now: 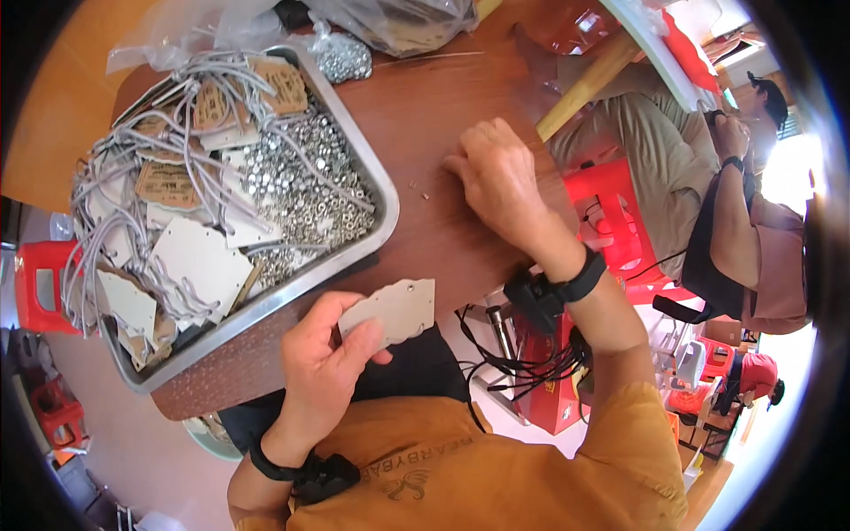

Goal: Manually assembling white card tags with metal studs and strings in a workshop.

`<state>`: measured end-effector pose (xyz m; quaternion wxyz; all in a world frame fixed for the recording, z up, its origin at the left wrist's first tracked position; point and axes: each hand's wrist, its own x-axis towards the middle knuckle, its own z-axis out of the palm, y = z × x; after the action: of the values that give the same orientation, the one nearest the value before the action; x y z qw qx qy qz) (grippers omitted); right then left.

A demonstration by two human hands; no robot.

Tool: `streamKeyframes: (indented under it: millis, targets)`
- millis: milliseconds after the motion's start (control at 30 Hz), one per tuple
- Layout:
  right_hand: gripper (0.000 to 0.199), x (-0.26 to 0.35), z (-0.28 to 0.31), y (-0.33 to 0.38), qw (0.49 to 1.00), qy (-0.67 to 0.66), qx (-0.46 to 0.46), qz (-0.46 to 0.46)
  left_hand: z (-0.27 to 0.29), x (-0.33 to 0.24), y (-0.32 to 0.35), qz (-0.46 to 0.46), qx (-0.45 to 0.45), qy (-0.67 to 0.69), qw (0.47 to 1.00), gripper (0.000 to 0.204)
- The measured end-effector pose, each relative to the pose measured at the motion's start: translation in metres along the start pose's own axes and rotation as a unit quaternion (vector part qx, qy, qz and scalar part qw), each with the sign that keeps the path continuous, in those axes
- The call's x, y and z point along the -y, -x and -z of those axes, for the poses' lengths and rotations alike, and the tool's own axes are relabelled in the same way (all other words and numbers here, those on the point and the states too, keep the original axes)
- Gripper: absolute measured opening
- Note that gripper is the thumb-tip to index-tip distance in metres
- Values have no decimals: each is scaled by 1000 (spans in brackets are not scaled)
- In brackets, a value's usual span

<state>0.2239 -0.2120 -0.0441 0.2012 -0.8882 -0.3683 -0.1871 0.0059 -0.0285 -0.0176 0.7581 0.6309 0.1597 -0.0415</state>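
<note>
My left hand (323, 358) pinches a pale card tag (394, 311) with a wavy edge, held just off the table's near edge. A small metal eyelet or hole shows near the tag's upper corner. Over the tabletop my right hand (500, 181) is closed, its fingers curled under; whatever they may hold is hidden. Two tiny metal bits (416, 188) lie on the wood to the left of it. The metal tray (390, 208) at the left holds card tags (199, 270) with grey cords (190, 115) and a heap of small silvery eyelets and rings (310, 164).
The tray rests on a brown wooden table (416, 106). Behind it lie a clear bag of silvery parts (343, 57) and another plastic bag (398, 22). A red stool (611, 208), black cables (531, 363) and a seated person (655, 142) are at the right.
</note>
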Motion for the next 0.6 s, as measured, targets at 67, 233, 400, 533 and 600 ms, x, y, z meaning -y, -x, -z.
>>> streamKeyframes:
  millis: [67, 233, 400, 533, 600]
  targets:
    - [9, -3, 2, -4, 1000, -6, 22, 14, 0, -2, -2, 4, 0, 5, 1000, 24]
    - [10, 2, 19, -2, 992, -74, 88, -48, -1, 0, -4, -12, 10, 17, 1000, 23]
    - [8, 48, 48, 18, 941, -285, 107, -151, -2, 2, -2, -17, 4, 25, 1000, 25]
    - [13, 77, 55, 37, 937, -339, 84, 3, -3, 2, -1, -17, 5, 12, 1000, 27]
    - [18, 90, 49, 44, 932, -356, 44, 53, -6, 0, 1, -22, 5, 8, 1000, 26]
